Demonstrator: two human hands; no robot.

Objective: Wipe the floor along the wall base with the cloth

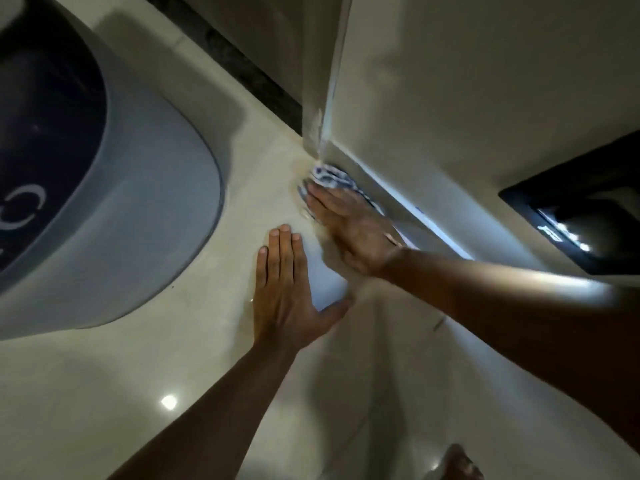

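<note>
A blue-and-white cloth lies bunched on the glossy cream floor in the corner where two wall faces meet. My right hand presses flat on top of it, fingers stretched toward the corner, beside the pale wall base; most of the cloth is hidden under the palm. My left hand rests flat on the floor just left of the right wrist, fingers together, thumb out, holding nothing.
A large grey appliance with a dark blue top stands at the left, close to the hands. A dark skirting strip runs along the far wall. A black framed panel sits low on the right wall. A bare foot shows at the bottom.
</note>
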